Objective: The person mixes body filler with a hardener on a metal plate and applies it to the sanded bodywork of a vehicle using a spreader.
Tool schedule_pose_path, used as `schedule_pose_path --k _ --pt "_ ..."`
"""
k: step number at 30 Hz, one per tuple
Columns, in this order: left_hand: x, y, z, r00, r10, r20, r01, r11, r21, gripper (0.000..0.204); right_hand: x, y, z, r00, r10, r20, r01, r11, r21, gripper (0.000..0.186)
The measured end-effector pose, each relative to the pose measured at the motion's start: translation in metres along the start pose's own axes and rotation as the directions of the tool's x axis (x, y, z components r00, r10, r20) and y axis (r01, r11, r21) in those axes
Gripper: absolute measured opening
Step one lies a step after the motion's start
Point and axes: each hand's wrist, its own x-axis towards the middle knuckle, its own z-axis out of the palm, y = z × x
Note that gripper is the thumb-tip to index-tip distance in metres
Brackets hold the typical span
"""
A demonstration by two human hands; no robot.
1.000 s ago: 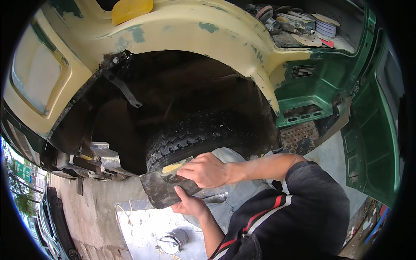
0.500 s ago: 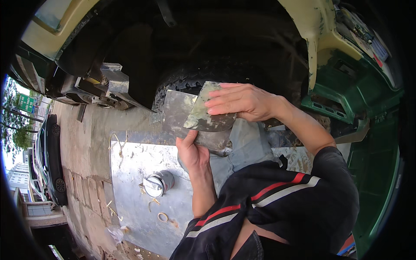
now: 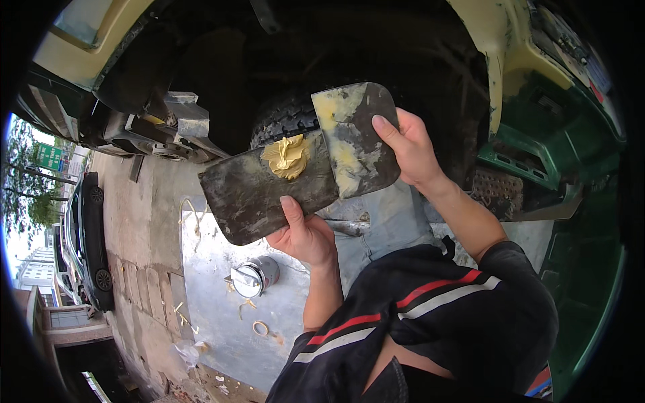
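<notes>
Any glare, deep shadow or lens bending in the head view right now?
Head view: deep shadow hides most of the wheel well; pale glare on part of the ground sheet; fisheye bending curves the green panel at right. Also in the head view, the yellow putty above the left hand is well lit and fairly sharp.

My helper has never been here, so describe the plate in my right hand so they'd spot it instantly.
Find the big dark wheel opening, then the tyre low inside it. In front, your right hand grips the dark plate. Flat yellowish smears streak its left side, whereas the other plate, in the left hand, bears a thick yellow mound.
</notes>
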Motion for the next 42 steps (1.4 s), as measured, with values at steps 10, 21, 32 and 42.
schedule_pose_path --k 10,21,32,42 --pt "-0.02 -0.001 -0.014 0.99 0.143 0.021 -0.141 0.93 0.339 0.015 -0.006 0.052 0.024 0.971 0.222 0.087 -0.238 0.918 0.316 0.025" --pt "-0.01 0.013 -0.035 0.974 -0.224 0.042 0.213 0.961 0.176 0.034 0.007 0.013 0.04 0.998 -0.007 0.062 -0.005 0.983 0.184 0.023" --pt "0.017 0.006 -0.038 0.862 -0.507 -0.005 0.507 0.862 -0.033 0.046 0.011 0.006 0.003 0.593 -0.271 0.758 0.759 0.502 -0.414 0.056" --pt "0.01 0.015 -0.019 0.997 -0.074 0.032 0.069 0.986 0.152 0.03 -0.01 -0.031 -0.019 0.958 -0.266 0.11 0.274 0.726 -0.631 0.016"
